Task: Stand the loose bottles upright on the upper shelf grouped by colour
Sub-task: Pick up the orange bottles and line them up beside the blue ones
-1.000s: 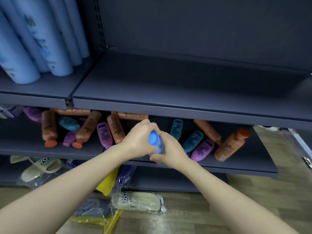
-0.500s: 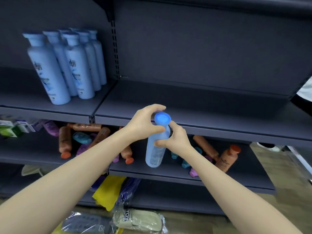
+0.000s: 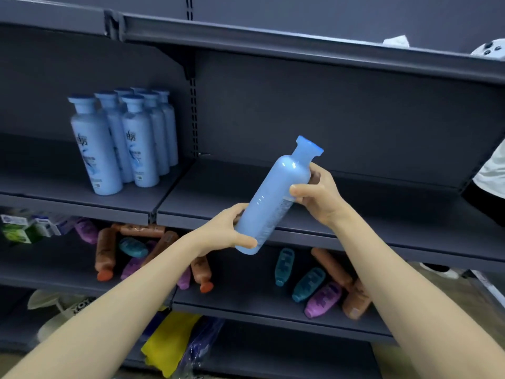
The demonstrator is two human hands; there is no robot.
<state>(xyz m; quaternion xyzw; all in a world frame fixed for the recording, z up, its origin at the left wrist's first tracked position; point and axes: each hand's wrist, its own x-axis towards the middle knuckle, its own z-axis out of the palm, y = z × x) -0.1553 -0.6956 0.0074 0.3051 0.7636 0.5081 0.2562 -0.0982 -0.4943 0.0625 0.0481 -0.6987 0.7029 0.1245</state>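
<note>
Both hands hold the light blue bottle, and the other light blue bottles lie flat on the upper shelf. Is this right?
No. The head view shows the other light blue bottles standing upright on the upper shelf. The left hand and right hand hold the light blue bottle.

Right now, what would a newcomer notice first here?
A pale blue bottle, tilted, held before the upper shelf by the left hand at its base and the right hand near its shoulder. Matching blue bottles stand upright at that shelf's left; orange, purple and teal bottles lie jumbled on the shelf below.
</note>
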